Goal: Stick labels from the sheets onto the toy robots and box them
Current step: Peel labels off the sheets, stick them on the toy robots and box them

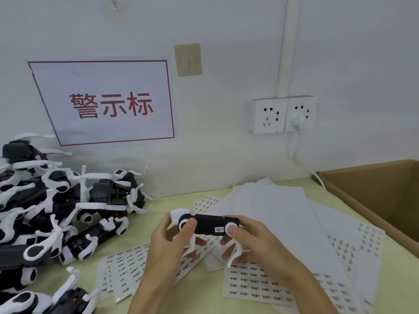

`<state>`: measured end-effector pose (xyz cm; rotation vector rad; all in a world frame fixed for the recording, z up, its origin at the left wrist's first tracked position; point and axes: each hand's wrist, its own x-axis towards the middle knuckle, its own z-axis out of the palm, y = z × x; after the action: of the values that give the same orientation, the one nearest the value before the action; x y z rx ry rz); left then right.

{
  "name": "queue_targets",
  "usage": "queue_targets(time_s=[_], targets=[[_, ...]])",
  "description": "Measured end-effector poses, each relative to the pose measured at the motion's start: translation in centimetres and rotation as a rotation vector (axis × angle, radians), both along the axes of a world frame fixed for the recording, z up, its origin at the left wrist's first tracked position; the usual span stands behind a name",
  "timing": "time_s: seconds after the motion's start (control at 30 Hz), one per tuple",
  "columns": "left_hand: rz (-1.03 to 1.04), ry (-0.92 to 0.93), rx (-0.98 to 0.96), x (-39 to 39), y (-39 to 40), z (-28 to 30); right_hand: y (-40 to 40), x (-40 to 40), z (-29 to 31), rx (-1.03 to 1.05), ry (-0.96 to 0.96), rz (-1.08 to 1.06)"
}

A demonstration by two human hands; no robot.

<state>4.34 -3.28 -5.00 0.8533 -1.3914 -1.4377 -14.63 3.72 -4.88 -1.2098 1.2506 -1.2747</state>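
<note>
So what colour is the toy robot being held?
Black with white parts, toy robot, clearest in the head view.

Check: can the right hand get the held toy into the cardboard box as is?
Probably yes. The right hand grips the toy robot; the cardboard box sits open to its right, only flat label sheets between.

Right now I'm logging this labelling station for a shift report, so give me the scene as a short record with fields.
held item: toy robot, black and white, gripped by both hands above the table
left hand: thumb on the toy's left end
right hand: thumb on the toy's right end
label: small white one on the toy's black body
label sheets: spread on the green table
unboxed toys: pile of toy robots at left
box: cardboard box, open, at right
</note>
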Motion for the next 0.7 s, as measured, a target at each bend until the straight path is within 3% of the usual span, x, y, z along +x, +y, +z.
queue_targets(time_s=[0.1, 0.23, 0.37, 0.43, 0.5, 0.6, 0.7], targets=[[-0.036, 0.047, 0.111, -0.8, 0.0, 0.2, 1.1, -2.2, 0.3, 0.082, -0.034, -0.065], [0.026, 0.082, 0.231, -0.8, -1.3, -0.3, 4.0, -7.8, 0.8, 0.178, -0.272, -0.340], [0.028, 0.116, 0.330, -0.2, -2.4, -0.4, 7.4, -13.3, 1.1, -0.109, -0.805, -0.705], [0.009, 0.095, 0.341, -0.5, -2.4, -0.3, 8.6, -15.0, 1.2, -0.222, -0.930, -0.753], [0.085, 0.040, 0.265, -1.0, -2.0, -0.3, 8.7, -15.6, 0.7, -0.166, -0.814, -0.813], [0.264, -0.113, -0.018, -1.3, -0.5, 0.7, 7.2, -14.2, 0.1, -0.058, -0.438, -0.931], [0.507, -0.320, -0.280, -0.1, -0.1, 2.6, 5.2, -12.6, -0.4, -0.048, -0.226, -0.896]])
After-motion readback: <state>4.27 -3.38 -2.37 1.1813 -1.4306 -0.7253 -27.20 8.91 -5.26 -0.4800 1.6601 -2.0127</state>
